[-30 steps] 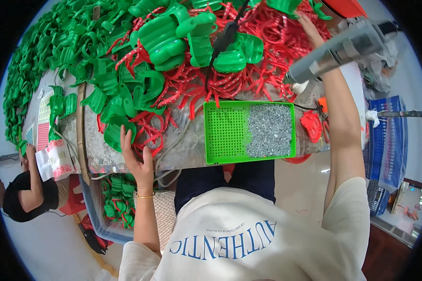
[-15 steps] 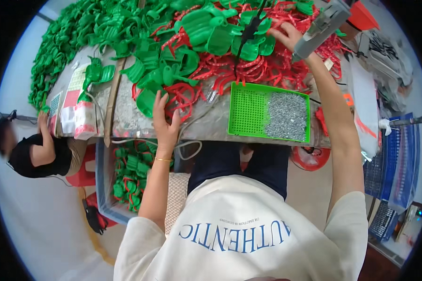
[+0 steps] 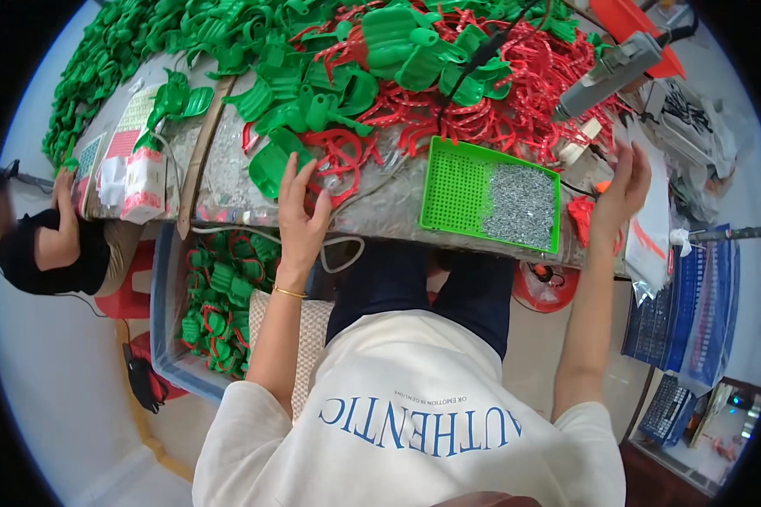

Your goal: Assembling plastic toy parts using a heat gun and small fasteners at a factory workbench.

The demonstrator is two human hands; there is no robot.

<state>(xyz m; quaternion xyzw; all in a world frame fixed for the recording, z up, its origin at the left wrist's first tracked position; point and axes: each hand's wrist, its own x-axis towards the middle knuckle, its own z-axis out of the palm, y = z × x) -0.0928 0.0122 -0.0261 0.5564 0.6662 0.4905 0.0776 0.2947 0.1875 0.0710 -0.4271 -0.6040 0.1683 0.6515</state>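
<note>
Green plastic clips (image 3: 313, 110) are crowding the left hand (image 3: 303, 213), resting released, while the right hand (image 3: 621, 190), empty at three o'clock, is risking tipping the screw tray (image 3: 461, 190) off the desk (image 3: 228, 160).

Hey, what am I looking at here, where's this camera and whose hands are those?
The one view comes from a fisheye camera worn on a person's head, looking down, so straight edges bend. The left hand rests open on the worktable beside red plastic parts and green plastic parts. The right hand is open and holds nothing, just below a grey power tool. Between them lies a green tray with small metal bits. Another person sits at the left.
</note>
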